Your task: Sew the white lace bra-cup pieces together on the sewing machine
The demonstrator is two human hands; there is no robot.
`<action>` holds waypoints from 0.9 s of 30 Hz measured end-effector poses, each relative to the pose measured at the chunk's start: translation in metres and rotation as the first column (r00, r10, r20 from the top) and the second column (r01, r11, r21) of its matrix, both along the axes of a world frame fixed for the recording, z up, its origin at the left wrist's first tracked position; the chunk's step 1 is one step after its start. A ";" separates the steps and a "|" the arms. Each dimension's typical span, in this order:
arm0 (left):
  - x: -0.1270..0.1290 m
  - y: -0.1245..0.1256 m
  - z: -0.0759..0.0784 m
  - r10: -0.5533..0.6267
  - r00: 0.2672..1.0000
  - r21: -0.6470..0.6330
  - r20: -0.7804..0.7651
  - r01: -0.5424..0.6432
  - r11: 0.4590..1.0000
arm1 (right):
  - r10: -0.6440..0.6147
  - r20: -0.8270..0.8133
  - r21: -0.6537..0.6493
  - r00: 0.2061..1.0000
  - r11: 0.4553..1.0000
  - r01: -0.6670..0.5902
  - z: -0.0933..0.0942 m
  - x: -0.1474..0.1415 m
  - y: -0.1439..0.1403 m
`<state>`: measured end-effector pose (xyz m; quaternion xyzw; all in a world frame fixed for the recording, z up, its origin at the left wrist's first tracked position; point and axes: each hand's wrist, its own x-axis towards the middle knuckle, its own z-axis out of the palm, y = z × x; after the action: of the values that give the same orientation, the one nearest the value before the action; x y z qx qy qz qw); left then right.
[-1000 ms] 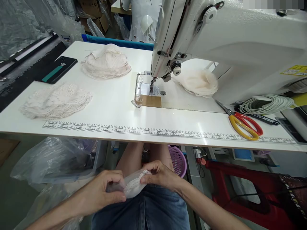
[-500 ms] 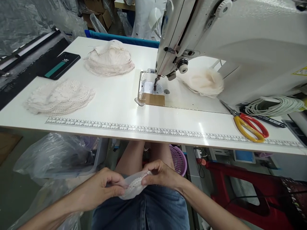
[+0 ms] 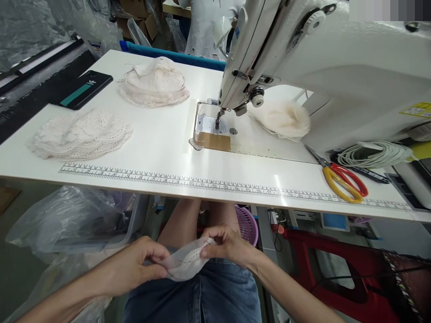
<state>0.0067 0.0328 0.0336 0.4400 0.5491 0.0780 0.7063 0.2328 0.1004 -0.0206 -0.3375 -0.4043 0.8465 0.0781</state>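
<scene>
Both hands hold one small white fabric piece with a lace edge (image 3: 187,264) over my lap, below the table's front edge. My left hand (image 3: 136,265) pinches its left side between thumb and fingers. My right hand (image 3: 226,246) pinches the lace edge at its upper right. On the white table (image 3: 161,148) above, a white sewing machine (image 3: 323,67) stands at the right, its needle over the metal plate (image 3: 210,128). A stack of white lace pieces (image 3: 81,133) lies at the left, another cream stack (image 3: 155,83) behind it.
More cream fabric pieces (image 3: 286,119) lie under the machine arm. Red and yellow scissors (image 3: 343,179) and a coiled white cord (image 3: 373,153) sit at the right. A dark phone (image 3: 84,89) lies at the far left. Clear plastic bags (image 3: 67,220) and a purple basket (image 3: 247,224) are under the table.
The hands stay over the lap with the piece. The left fingers have shifted their pinch a little along the fabric. The view has drifted slightly.
</scene>
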 end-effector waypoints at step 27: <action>0.024 0.005 -0.010 0.006 0.991 0.111 -0.135 0.010 0.994 | 0.061 -0.029 0.267 0.998 0.962 -0.051 0.024 -0.004 0.000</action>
<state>0.0311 0.0377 0.0236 0.4835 0.5899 0.0779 0.6420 0.2291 0.1004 0.0034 -0.2968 -0.5221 0.7925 0.1062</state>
